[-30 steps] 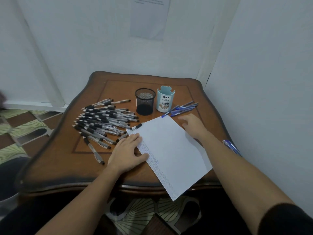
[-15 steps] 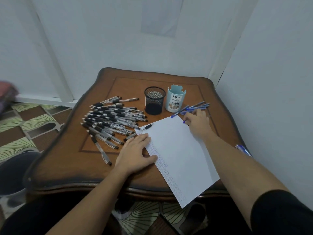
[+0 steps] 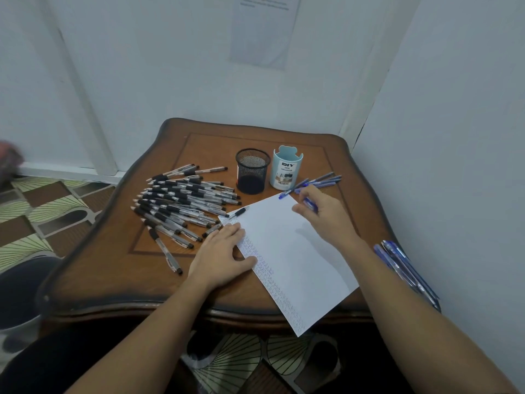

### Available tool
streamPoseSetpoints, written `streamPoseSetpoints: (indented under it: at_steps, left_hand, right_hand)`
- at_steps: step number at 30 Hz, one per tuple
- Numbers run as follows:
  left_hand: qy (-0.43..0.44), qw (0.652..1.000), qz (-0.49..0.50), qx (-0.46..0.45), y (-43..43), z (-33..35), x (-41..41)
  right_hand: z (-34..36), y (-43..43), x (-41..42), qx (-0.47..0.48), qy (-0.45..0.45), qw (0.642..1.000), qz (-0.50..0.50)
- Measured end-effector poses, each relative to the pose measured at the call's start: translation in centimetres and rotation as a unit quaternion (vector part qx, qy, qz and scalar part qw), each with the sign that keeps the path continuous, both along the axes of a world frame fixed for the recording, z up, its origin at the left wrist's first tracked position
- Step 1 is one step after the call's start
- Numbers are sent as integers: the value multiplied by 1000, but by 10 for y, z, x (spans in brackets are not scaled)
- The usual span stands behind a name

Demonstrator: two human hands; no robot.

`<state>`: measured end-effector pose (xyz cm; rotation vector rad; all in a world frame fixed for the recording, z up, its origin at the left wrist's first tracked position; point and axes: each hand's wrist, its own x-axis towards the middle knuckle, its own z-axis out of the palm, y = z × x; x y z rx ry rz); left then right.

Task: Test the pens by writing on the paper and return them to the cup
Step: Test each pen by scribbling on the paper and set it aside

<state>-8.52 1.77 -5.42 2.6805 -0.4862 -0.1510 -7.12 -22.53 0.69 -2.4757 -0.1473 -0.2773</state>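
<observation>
Our right hand (image 3: 326, 216) now grips 1 blue pen (image 3: 310, 205) in curled fingers (image 3: 300, 208) over the paper (image 3: 292, 251), left hand (image 3: 221, 254) flat on it; we judge writing comes next.

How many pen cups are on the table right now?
2. A black mesh cup stands near the far middle of the table; a light blue cup labelled DIY stands just to its right. No other cup appears hidden.
</observation>
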Motion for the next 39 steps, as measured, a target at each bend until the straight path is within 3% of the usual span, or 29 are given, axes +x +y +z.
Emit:
streamPoseSetpoints:
  at_steps: [3,6,9,12,22,26,30,39]
  left_hand:
    - [5,1000,6,-6,0,1,-1]
    - [8,1000,11,-17,0,2,-3]
    - [12,1000,12,-25,1,3,-5]
    - [14,999,14,-31,2,4,-6]
    - [17,999,13,-43,7,5,-7]
    - [25,999,5,-31,8,5,-6]
    - [16,1000,4,-18,8,3,-6]
    - [-13,999,3,-37,7,2,-8]
  right_hand:
    - [3,8,-15,131,-3,990,-58]
    - [4,13,-25,361,28,927,-95]
    - [-4,16,-39,450,96,882,-100]
    - [-20,21,-51,458,167,869,-79]
    - [-46,40,-65,418,184,889,19]
    - [-50,44,-69,329,156,931,16]
    - [-49,47,-73,277,135,951,32]
    - [-52,44,-72,258,122,957,47]
